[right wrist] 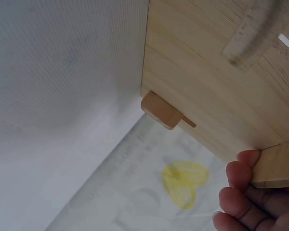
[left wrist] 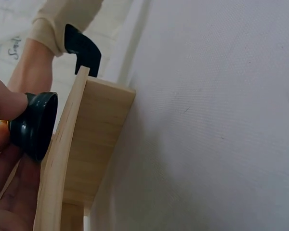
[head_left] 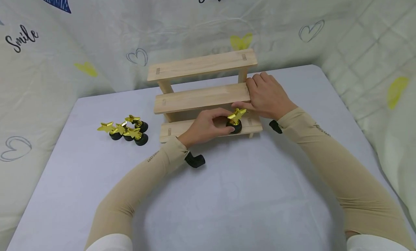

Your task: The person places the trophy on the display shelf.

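A small trophy with a gold star on a round black base [head_left: 236, 126] is pinched between the thumb and fingers of my left hand [head_left: 205, 126]. It is at the right part of the lowest step of a three-tier wooden stand [head_left: 201, 99]. In the left wrist view the black base [left wrist: 33, 127] is right beside the lowest plank [left wrist: 62, 154]; whether it touches the wood I cannot tell. My right hand [head_left: 268, 95] grips the right end of the middle step. Its fingers [right wrist: 238, 175] curl round the plank end in the right wrist view.
Several more star trophies [head_left: 130, 133] stand and lean in a cluster on the white-covered table [head_left: 247, 193], left of the stand. Behind the table's back edge hangs a printed curtain [head_left: 107, 45]. Black wrist mounts [head_left: 195, 160] stick out below both sleeves.
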`<move>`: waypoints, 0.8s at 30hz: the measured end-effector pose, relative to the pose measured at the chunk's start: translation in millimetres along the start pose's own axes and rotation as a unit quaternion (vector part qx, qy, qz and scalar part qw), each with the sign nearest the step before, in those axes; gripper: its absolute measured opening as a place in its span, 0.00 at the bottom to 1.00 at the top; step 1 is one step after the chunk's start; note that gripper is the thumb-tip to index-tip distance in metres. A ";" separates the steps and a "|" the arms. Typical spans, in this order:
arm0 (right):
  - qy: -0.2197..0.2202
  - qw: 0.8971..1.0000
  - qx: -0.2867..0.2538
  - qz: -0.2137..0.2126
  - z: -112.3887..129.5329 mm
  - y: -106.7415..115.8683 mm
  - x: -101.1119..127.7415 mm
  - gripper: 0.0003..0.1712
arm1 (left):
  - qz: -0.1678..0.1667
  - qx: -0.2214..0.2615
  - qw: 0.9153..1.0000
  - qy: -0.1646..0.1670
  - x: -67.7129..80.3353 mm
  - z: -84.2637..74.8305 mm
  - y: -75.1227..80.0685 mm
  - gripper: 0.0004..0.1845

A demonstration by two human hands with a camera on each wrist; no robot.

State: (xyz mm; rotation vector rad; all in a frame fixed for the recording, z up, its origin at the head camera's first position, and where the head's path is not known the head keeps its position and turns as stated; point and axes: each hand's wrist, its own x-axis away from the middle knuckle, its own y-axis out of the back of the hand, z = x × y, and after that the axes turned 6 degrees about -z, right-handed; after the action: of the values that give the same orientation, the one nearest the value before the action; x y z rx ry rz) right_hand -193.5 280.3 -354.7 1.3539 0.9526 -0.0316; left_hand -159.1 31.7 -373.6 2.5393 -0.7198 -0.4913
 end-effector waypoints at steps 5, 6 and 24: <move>-0.008 1.000 -0.006 0.006 0.1 0.1 -0.1 0.68 | 0.016 -0.008 1.000 0.017 -2.4 -0.2 -0.1 0.20; -0.008 1.000 -0.006 0.006 0.2 0.2 -0.1 0.68 | 0.017 -0.010 1.000 0.021 -3.3 0.2 0.0 0.20; -0.009 1.000 -0.009 0.001 1.2 1.7 -0.7 0.67 | 0.018 -0.015 0.998 0.060 -3.8 -8.1 0.7 0.26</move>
State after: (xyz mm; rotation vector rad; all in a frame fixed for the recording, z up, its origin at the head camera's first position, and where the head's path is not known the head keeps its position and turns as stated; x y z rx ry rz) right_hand -192.3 279.4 -353.0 1.3362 0.9349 -0.0330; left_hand -158.8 35.9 -365.6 2.4988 -0.7071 -0.3308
